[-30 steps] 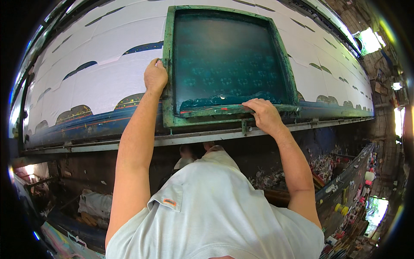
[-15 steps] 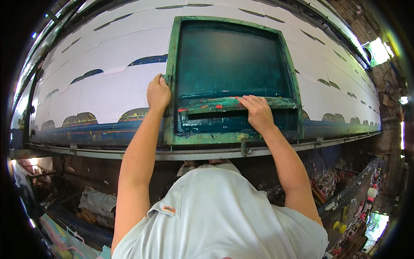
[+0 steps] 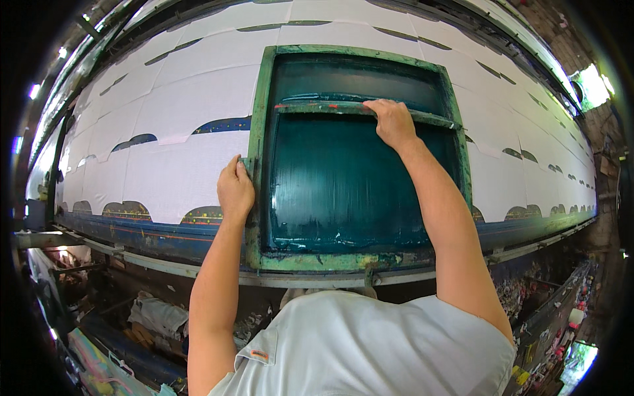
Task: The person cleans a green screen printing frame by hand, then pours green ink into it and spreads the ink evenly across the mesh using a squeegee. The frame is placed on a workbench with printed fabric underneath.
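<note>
A green-framed printing screen [image 3: 356, 185] lies on the long table, its mesh dark teal with wet ink. My right hand [image 3: 394, 123] grips the squeegee [image 3: 317, 107], a paint-stained bar that spans the screen in its far part. A ridge of ink lies along the bar's far side. At the frame's left edge, my left hand [image 3: 236, 189] is closed on a small dark handle or tab [image 3: 247, 162]; the fingers partly hide it. White fabric pieces [image 3: 178, 162] lie under and around the screen.
A metal rail [image 3: 158, 263] runs along the table's near edge. Below it, at left, are crumpled cloth [image 3: 158, 313] and clutter. A littered trough or ledge [image 3: 561, 317] stands at the lower right. More fabric pieces [image 3: 522, 132] cover the table's right side.
The squeegee has travelled away from me, from the near part of the screen to its far part, with my right hand on it. My left hand stays at the frame's left edge.
</note>
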A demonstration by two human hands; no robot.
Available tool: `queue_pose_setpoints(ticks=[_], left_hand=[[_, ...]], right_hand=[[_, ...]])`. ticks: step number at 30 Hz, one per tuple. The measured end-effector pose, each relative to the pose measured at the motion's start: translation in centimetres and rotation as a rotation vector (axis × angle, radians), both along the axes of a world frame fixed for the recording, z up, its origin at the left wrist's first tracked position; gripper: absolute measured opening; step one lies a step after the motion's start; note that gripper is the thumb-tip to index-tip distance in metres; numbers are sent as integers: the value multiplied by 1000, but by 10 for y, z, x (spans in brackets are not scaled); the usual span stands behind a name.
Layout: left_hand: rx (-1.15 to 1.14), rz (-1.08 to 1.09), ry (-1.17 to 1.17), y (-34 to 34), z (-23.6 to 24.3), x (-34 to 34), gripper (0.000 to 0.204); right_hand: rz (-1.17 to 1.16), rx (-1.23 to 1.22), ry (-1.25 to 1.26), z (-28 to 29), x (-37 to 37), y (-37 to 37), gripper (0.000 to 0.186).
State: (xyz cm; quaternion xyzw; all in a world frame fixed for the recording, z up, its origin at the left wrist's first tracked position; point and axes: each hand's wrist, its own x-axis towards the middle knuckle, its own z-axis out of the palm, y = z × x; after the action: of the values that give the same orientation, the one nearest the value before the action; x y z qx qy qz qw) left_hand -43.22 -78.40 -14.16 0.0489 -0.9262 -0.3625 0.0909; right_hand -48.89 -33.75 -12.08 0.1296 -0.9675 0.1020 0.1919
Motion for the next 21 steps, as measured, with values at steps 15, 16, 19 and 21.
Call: queue_pose_setpoints(ticks=[15, 16, 19, 21], left_hand=[[-45, 57, -54, 7, 11, 4, 39], [-38, 56, -37, 8, 11, 4, 39], [-56, 44, -33, 9, 11, 1, 39], [-81, 38, -5, 9, 11, 1, 38]], right_hand=[[-44, 16, -127, 0, -153, 45, 48], [-41, 20, -91, 0, -154, 46, 48], [-31, 6, 55, -19, -150, 50, 51], [-37, 0, 34, -22, -152, 50, 52]])
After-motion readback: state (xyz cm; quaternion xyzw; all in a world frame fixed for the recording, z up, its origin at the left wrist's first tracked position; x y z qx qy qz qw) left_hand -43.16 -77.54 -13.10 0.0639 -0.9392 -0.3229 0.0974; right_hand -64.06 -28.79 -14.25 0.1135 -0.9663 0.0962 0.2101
